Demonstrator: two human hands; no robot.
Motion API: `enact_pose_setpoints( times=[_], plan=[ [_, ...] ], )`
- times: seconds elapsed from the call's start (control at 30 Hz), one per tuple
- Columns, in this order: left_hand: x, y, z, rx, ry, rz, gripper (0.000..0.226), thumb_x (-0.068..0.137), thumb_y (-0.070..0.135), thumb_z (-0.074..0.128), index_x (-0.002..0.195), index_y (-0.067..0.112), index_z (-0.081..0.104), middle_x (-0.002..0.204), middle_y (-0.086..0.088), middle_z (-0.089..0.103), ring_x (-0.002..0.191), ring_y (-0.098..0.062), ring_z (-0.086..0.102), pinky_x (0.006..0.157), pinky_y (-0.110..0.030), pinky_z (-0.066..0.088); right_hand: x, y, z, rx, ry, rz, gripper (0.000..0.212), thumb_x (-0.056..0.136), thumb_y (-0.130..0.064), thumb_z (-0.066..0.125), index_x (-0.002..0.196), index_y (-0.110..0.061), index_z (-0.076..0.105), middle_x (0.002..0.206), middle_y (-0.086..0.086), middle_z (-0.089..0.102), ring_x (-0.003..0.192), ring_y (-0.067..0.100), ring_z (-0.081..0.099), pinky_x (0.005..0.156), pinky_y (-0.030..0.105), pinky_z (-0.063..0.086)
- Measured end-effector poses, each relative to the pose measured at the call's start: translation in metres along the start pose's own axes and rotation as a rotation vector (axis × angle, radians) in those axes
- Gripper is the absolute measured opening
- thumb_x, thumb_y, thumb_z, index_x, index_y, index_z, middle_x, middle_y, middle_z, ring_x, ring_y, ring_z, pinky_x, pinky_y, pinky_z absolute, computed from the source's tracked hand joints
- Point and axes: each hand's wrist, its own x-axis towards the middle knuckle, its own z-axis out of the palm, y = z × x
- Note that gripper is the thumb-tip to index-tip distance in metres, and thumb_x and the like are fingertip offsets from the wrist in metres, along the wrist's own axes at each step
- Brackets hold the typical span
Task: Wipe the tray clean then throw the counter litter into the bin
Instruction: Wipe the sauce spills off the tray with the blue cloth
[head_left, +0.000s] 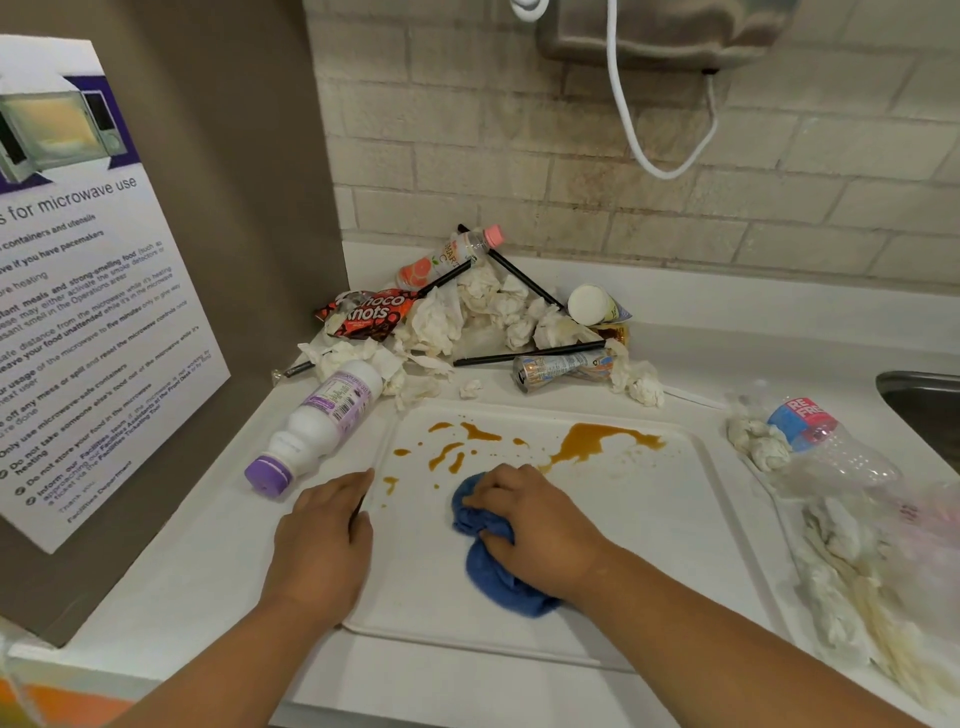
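Observation:
A white tray (649, 530) lies flat on the counter, with brown sauce stains (597, 439) across its far half. My right hand (530, 519) presses a bunched blue cloth (493, 577) onto the tray near its middle, just below the stains. My left hand (324, 535) rests on the tray's left rim, fingers curled over the edge. Behind the tray is a litter pile: crumpled tissues (488, 306), a red snack wrapper (371, 312), a pink-capped bottle (452, 254), black straws (524, 354) and a crushed can (561, 366).
A white bottle with a purple cap (311, 426) lies left of the tray. A crushed clear bottle (826, 441) and soiled tissues (852, 582) lie to the right. A sink (924, 405) is at the far right. A microwave notice (78, 291) hangs on the left wall.

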Motion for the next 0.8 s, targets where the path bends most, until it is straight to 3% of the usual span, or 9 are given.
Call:
enact_pose_setpoints(
  times=[0.13, 0.2, 0.3, 0.43, 0.63, 0.8],
  plan=[
    [0.000, 0.002, -0.001, 0.010, -0.005, 0.019, 0.047, 0.093, 0.019, 0.044, 0.139, 0.028, 0.045, 0.138, 0.011, 0.050, 0.126, -0.015, 0.042, 0.107, -0.034, 0.037, 0.016, 0.007, -0.005, -0.010, 0.057, 0.107, 0.030, 0.088, -0.015, 0.054, 0.116, -0.018, 0.065, 0.122, 0.001, 0.053, 0.110, 0.025, 0.046, 0.096, 0.028, 0.036],
    [0.000, 0.001, -0.001, 0.003, -0.006, 0.017, 0.047, 0.093, 0.020, 0.044, 0.139, 0.028, 0.045, 0.138, 0.010, 0.050, 0.126, -0.014, 0.043, 0.107, -0.034, 0.038, 0.016, 0.000, 0.000, -0.048, 0.054, 0.080, 0.031, 0.089, -0.018, 0.054, 0.118, -0.018, 0.063, 0.125, 0.001, 0.051, 0.112, 0.024, 0.044, 0.097, 0.028, 0.035],
    [0.000, 0.000, -0.001, -0.011, -0.005, 0.003, 0.046, 0.093, 0.020, 0.044, 0.139, 0.027, 0.045, 0.138, 0.009, 0.050, 0.126, -0.015, 0.044, 0.108, -0.035, 0.037, 0.010, -0.006, 0.002, 0.002, -0.083, -0.071, 0.033, 0.089, -0.018, 0.055, 0.122, -0.018, 0.062, 0.126, 0.000, 0.051, 0.111, 0.019, 0.043, 0.093, 0.020, 0.030],
    [-0.001, 0.003, -0.002, 0.001, 0.006, 0.017, 0.046, 0.092, 0.018, 0.045, 0.138, 0.026, 0.047, 0.138, 0.010, 0.050, 0.127, -0.015, 0.043, 0.108, -0.034, 0.036, 0.026, 0.007, -0.009, -0.022, -0.034, 0.022, 0.034, 0.087, -0.013, 0.055, 0.120, -0.019, 0.063, 0.123, 0.000, 0.052, 0.111, 0.021, 0.046, 0.093, 0.018, 0.029],
    [-0.001, 0.004, -0.003, -0.003, 0.004, 0.009, 0.045, 0.094, 0.018, 0.045, 0.138, 0.025, 0.046, 0.138, 0.008, 0.050, 0.126, -0.015, 0.043, 0.108, -0.032, 0.035, 0.029, -0.015, 0.001, -0.007, -0.148, -0.072, 0.038, 0.090, -0.015, 0.055, 0.128, -0.017, 0.057, 0.129, 0.002, 0.047, 0.114, 0.022, 0.041, 0.094, 0.022, 0.031],
    [-0.002, 0.004, -0.003, -0.013, 0.007, 0.005, 0.046, 0.094, 0.019, 0.045, 0.138, 0.027, 0.046, 0.138, 0.009, 0.050, 0.126, -0.014, 0.043, 0.108, -0.030, 0.035, 0.043, -0.016, -0.004, -0.104, -0.112, 0.051, 0.038, 0.094, -0.020, 0.051, 0.131, -0.018, 0.054, 0.134, 0.000, 0.042, 0.120, 0.024, 0.038, 0.102, 0.030, 0.033]
  ],
)
